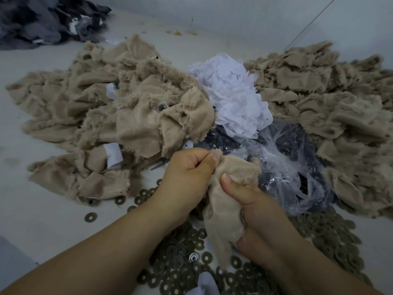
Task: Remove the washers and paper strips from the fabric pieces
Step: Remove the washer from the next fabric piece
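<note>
Both hands hold one tan fabric piece (225,201) in the lower middle of the head view. My left hand (187,175) pinches its top edge between thumb and curled fingers. My right hand (253,211) grips the piece from the right, thumb pressed on its front. Whatever sits inside the fold is hidden. Several dark washers (180,252) lie scattered on the table under my forearms. A heap of white paper strips (231,92) sits behind the hands. An unsorted tan fabric pile (119,116) lies to the left, with a metal fitting (162,107) and white paper bits showing in it.
A second tan fabric pile (331,107) spreads across the right. A crumpled clear plastic bag (287,167) over dark contents lies just right of the hands. Dark grey fabric (42,20) is heaped at the far left corner. The pale table (38,213) meets a wall behind.
</note>
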`<action>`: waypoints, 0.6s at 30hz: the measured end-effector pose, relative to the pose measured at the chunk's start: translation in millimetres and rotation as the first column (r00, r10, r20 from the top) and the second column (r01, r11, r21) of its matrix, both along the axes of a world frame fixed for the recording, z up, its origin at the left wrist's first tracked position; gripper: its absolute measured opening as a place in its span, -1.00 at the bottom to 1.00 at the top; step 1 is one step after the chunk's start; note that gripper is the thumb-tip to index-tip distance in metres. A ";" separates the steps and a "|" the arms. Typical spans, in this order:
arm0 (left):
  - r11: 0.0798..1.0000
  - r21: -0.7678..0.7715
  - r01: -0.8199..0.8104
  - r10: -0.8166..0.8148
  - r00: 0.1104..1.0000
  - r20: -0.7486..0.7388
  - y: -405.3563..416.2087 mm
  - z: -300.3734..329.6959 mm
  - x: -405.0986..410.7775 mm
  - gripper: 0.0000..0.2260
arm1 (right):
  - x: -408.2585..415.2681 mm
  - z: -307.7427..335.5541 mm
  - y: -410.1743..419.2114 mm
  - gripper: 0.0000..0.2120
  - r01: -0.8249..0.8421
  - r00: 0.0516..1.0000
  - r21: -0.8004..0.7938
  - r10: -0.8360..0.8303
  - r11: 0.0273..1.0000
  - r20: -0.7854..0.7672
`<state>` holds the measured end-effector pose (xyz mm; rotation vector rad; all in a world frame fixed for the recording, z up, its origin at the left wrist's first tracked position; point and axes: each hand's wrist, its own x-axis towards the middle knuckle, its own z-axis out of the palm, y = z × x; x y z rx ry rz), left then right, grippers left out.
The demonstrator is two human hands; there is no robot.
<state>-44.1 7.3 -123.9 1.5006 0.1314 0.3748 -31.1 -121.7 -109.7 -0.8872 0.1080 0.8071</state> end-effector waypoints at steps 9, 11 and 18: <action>0.995 -0.074 0.072 -0.072 0.997 0.003 -2.5 4.7 -1.7 -0.50 | 3.7 -2.2 -4.0 -0.71 -0.002 0.999 -0.022 0.001 1.000 -0.037; 0.994 -0.051 0.093 -0.093 0.996 -0.007 -1.0 2.7 -2.8 -0.63 | 4.7 -2.5 -4.7 -0.73 0.018 0.999 -0.041 -0.020 0.999 -0.034; 0.998 -0.026 0.052 -0.053 0.998 -0.027 1.1 -2.7 -0.7 -0.70 | 12.6 25.4 -13.0 -0.80 0.107 0.897 -0.559 0.163 0.822 0.411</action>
